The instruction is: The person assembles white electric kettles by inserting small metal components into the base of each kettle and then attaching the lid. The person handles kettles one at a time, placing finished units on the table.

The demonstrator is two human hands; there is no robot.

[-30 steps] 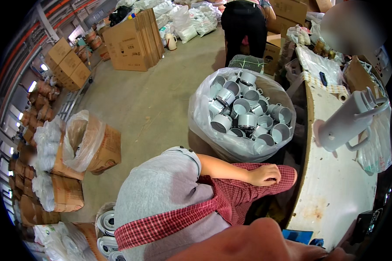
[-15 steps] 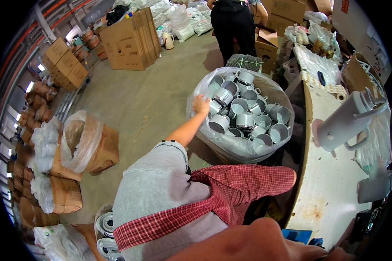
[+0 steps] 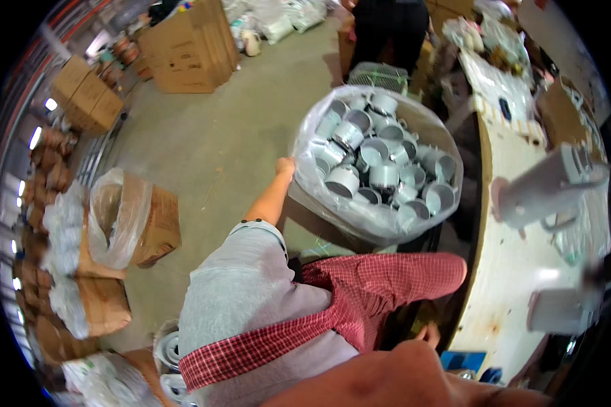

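Note:
My left hand (image 3: 286,168) is closed on the left rim of a large clear plastic bag (image 3: 304,192), with the arm stretched out. The bag stands wide open on the floor side of the bench and is full of grey cup-shaped parts (image 3: 343,182) with small side lugs, several with dark undersides. Only a few fingers of my right hand (image 3: 428,334) show, low beside the bench edge and near a blue object (image 3: 463,361). What those fingers hold, if anything, is hidden. A red checked apron (image 3: 387,278) lies over my lap.
The white bench (image 3: 499,271) on the right bears a grey jug-shaped housing (image 3: 543,186) and another grey housing (image 3: 557,312). Lined cartons (image 3: 161,220) stand at left. Flattened cardboard (image 3: 187,57) leans farther back. Beyond the bag is another person (image 3: 390,37) in dark clothes.
My left hand has moved from over the cup-shaped parts to the bag's left rim and closed on it. Fingers of my right hand have come into view beside the bench.

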